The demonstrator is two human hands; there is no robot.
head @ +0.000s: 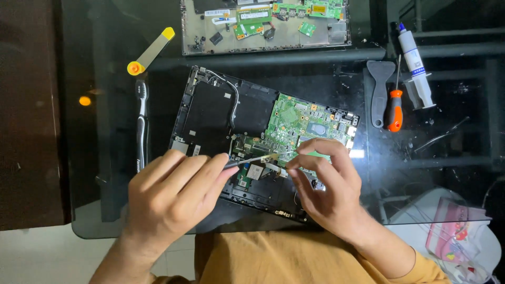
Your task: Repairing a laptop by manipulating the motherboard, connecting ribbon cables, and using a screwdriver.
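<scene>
2 hands: left hand (173, 197) pinches tweezers (252, 159); right hand (326, 181) fingertips pinch motherboard (300, 123) part.

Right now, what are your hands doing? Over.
Left hand grips thin tool. Right hand pinches its tip over green board. Nothing blocking.

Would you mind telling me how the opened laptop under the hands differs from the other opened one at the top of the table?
The near laptop has a black shell and lies tilted; the far laptop has a silvery shell, sits square, and is cut off by the frame. The left hand and right hand work over the near one; the far one is untouched. Both show green circuit boards.
</scene>
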